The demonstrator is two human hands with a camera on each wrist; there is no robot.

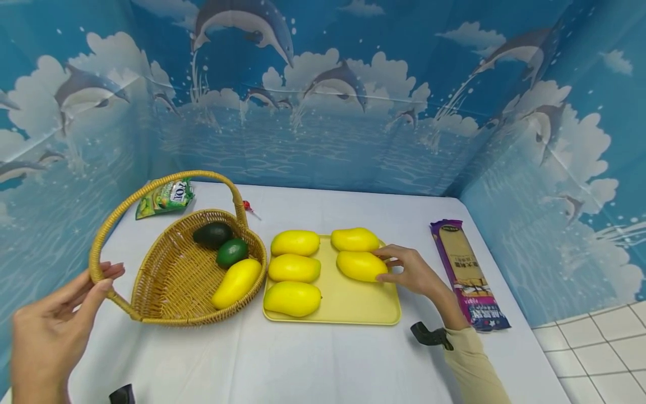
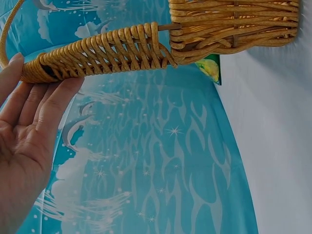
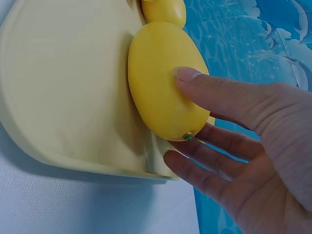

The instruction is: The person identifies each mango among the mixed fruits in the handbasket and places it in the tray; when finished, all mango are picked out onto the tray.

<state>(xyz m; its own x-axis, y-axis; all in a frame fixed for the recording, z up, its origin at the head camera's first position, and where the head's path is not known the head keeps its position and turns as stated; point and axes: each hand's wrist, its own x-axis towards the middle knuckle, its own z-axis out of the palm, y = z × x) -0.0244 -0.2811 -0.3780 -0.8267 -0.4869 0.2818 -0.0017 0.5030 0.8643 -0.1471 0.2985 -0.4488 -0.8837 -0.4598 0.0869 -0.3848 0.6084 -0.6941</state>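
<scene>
On the left, my left hand (image 1: 52,328) pinches the arched handle (image 1: 112,216) of a wicker basket (image 1: 169,264) between thumb and fingers. The basket's open top is tilted toward me; inside lie a dark avocado (image 1: 213,234), a greener avocado (image 1: 232,253) and a yellow mango (image 1: 237,283). Over the right side of a pale yellow tray (image 1: 353,308), my right hand (image 1: 414,272) grips another mango (image 1: 360,266) by its right end. The right wrist view shows the thumb across that mango (image 3: 165,83) and fingers below it.
Several more mangoes (image 1: 292,298) lie on the tray, three stacked in a column at its left. A purple pasta packet (image 1: 469,272) lies at the right, a green snack bag (image 1: 165,198) behind the basket, and a red lollipop (image 1: 247,206) near the back. A dolphin-printed curtain (image 1: 323,140) surrounds the table.
</scene>
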